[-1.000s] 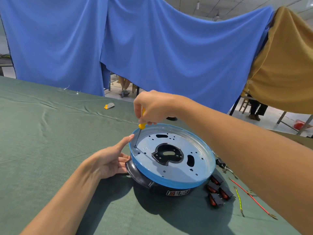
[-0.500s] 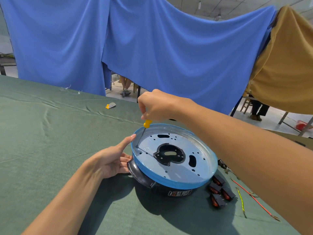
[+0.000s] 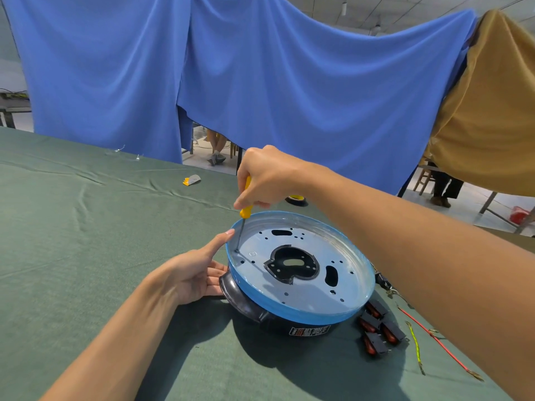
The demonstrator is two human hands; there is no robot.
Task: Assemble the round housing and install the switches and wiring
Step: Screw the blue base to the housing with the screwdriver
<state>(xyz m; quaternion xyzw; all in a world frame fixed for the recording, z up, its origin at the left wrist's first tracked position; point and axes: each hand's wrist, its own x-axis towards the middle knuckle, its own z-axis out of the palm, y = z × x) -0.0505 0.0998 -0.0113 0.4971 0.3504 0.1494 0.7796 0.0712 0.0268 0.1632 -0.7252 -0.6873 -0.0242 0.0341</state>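
Note:
The round housing (image 3: 301, 309) sits on the green cloth: a black base under a blue-rimmed metal plate with several holes and a black central cutout. My right hand (image 3: 267, 176) grips a yellow-handled screwdriver (image 3: 246, 211), held upright with its tip on a screw at the plate's left edge. My left hand (image 3: 194, 274) rests against the housing's left side, fingers straight, forefinger touching the blue rim. Several black and red switches (image 3: 379, 331) lie right of the housing, beside a red wire (image 3: 440, 342) and a yellow-green wire (image 3: 415, 347).
The table is covered in green cloth (image 3: 72, 256). A small yellow and grey object (image 3: 191, 179) lies far back, and a yellow and black roll (image 3: 296, 199) sits behind my right hand. Blue and mustard drapes hang behind the table. People's legs show beyond them.
My right hand has shifted slightly up and right on the screwdriver, whose tip stays at the plate's left edge. My left hand keeps its place against the housing.

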